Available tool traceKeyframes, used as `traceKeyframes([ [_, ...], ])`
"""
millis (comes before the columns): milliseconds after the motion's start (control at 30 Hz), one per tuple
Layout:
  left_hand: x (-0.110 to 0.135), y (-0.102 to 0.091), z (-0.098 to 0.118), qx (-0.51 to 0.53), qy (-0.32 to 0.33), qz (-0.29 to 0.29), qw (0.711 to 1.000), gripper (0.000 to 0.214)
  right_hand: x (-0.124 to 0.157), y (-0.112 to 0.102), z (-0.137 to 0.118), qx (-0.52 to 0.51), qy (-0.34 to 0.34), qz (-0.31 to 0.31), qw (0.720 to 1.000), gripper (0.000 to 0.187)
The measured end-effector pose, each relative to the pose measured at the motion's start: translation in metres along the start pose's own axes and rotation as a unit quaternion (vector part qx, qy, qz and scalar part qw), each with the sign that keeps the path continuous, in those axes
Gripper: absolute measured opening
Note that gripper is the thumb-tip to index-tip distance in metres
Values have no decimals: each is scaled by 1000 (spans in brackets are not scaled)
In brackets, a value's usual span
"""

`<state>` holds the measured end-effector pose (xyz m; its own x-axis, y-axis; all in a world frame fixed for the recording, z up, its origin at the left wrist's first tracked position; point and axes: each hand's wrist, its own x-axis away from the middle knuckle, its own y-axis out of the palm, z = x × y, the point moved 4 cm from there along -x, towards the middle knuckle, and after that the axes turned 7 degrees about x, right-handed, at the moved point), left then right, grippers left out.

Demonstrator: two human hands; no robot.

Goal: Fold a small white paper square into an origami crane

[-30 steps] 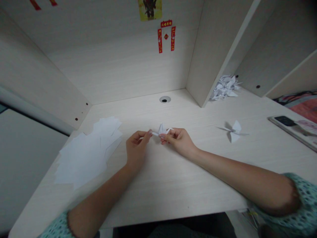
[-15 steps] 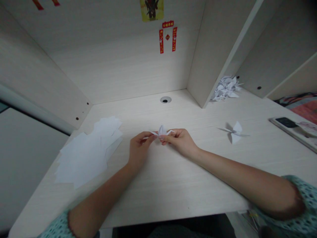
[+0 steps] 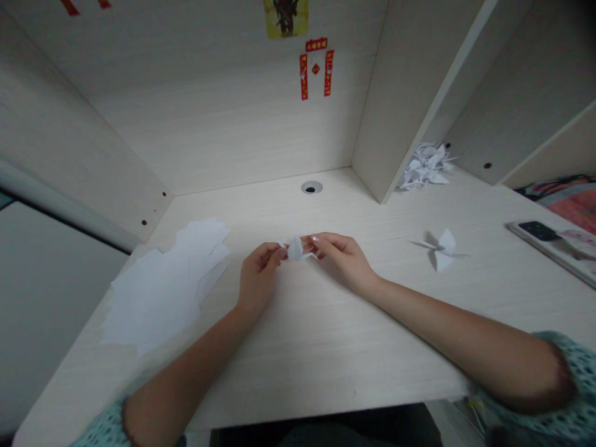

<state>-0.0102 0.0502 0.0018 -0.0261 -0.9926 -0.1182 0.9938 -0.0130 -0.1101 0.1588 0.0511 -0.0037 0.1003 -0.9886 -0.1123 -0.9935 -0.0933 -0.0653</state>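
A small folded white paper crane [image 3: 295, 248] is held just above the desk between my two hands. My left hand [image 3: 261, 267] pinches its left point between thumb and fingers. My right hand [image 3: 342, 257] is at the crane's other side, fingers curled against it and the thumb raised over them; a white point of the crane shows beneath these fingers. Part of the crane is hidden behind the fingertips. Farther right on the desk, a finished paper crane [image 3: 444, 249] lies with its wings spread.
A spread stack of white paper sheets [image 3: 162, 292] lies left on the desk [image 3: 298, 347]. A heap of folded white paper pieces [image 3: 426, 166] sits behind the upright partition [image 3: 395, 124]. A phone [image 3: 554, 245] lies at the right. The back panel has a cable hole [image 3: 311, 187] before it.
The crane has turned and shifted slightly left with my left hand. My right thumb has lifted from the crane's middle, and that hand has moved a little up and right.
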Motion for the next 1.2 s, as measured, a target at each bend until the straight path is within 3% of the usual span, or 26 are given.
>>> traceKeyframes([
  [133,3,2,6,-55,16,-24,998,13,0,-2,1,38,-24,15,999,25],
  [467,4,0,10,-120,29,-1,992,19,3,-3,1,188,-86,29,978,14],
  [567,5,-1,12,-120,18,21,992,28,6,-9,-11,253,-176,93,947,9],
  [633,6,1,13,-136,9,-6,991,29,11,-9,-21,302,-260,112,910,6],
  [767,11,10,12,-109,-14,-83,990,29,18,-4,-31,353,-345,79,866,7],
  [900,12,13,11,-63,-15,-85,994,28,18,-1,-28,317,-327,61,888,9],
  [1067,8,8,8,-72,-7,-70,995,28,8,-7,-18,249,-225,101,937,8],
  [1200,8,5,7,-171,13,-58,984,27,6,-7,-16,304,-196,88,928,9],
])
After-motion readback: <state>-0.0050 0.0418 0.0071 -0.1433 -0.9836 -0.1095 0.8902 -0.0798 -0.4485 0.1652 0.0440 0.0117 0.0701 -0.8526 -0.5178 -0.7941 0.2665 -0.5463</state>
